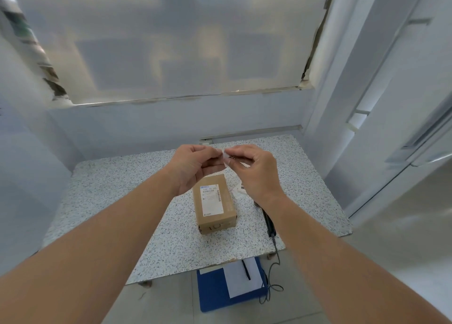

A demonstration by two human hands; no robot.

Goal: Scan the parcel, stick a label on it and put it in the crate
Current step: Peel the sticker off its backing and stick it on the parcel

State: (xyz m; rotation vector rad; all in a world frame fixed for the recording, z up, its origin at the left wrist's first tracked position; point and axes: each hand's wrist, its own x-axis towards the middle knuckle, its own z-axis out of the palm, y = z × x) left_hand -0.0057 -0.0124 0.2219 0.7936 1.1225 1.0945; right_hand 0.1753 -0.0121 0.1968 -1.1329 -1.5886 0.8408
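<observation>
A small brown cardboard parcel (215, 202) with a white printed shipping label on top lies in the middle of the speckled table (117, 196). Above its far end, my left hand (193, 167) and my right hand (254, 169) meet fingertip to fingertip, both pinching a small white label (226, 155) between them. A black handheld scanner (268, 222) lies on the table to the right of the parcel, partly hidden by my right forearm. A blue crate (215, 292) stands on the floor under the table's near edge.
A white sheet with print (241, 190) lies on the table behind my right wrist. White paper and a black pen rest on the crate. The scanner cable (272, 282) hangs off the table edge to the floor. Walls close in at the back and right.
</observation>
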